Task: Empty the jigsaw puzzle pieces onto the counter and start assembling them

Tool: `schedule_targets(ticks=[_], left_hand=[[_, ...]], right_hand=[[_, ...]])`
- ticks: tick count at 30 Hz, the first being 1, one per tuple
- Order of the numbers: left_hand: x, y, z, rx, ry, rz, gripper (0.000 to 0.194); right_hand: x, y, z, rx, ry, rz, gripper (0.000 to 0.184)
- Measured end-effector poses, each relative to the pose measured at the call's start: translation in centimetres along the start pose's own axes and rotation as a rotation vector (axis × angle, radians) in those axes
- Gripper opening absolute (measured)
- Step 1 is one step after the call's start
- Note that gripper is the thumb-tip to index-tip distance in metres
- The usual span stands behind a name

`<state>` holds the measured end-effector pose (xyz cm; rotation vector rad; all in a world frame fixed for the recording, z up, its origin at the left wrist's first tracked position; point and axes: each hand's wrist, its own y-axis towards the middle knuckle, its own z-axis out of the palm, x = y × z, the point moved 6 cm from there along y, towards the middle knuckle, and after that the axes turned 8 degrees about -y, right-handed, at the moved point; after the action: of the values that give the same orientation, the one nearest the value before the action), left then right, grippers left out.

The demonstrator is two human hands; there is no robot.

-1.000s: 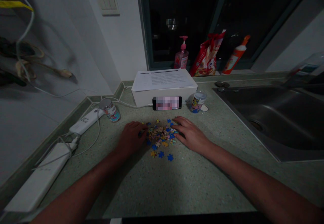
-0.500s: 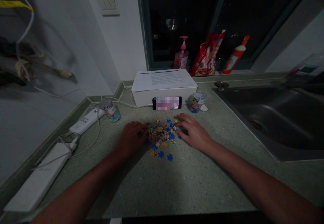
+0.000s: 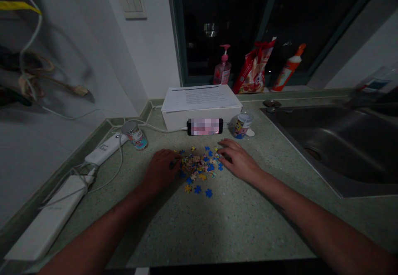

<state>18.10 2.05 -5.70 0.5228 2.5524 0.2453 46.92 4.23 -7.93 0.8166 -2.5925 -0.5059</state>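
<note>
A heap of small jigsaw puzzle pieces (image 3: 199, 165), mostly blue, tan and yellow, lies on the speckled green counter between my hands. My left hand (image 3: 162, 168) is at the heap's left edge, thumb and forefinger curled together in a pinch; what is between the tips cannot be made out. At the right edge, my right hand (image 3: 238, 159) has a small light puzzle piece (image 3: 218, 155) between thumb and forefinger, its other fingers stretched forward. Two loose blue pieces and a yellow one lie nearest me, in front of the heap.
Behind the heap a phone (image 3: 205, 127) leans on a white box (image 3: 174, 119) topped with printed paper. A clear printed canister (image 3: 242, 125) stands right of it, another canister (image 3: 135, 135) left, near white power strips (image 3: 52, 217) and cables. A steel sink (image 3: 336, 142) is at the right.
My right hand has shifted slightly right, away from the heap, and the small light piece at its fingertips moved with it. My left hand has stayed in place.
</note>
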Motion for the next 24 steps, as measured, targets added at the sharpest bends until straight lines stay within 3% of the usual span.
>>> schedule_targets(ticks=[16,24], left_hand=[[0.9,0.3,-1.3,-0.119,-0.104,-0.074,0.022],[1.2,0.4,0.0,0.009,-0.043,-0.069,0.019]], right_hand=[[2.9,0.0,-0.6,0.046,0.017,-0.076,0.022],[3.0,0.1,-0.5,0.066,0.010,-0.059,0.011]])
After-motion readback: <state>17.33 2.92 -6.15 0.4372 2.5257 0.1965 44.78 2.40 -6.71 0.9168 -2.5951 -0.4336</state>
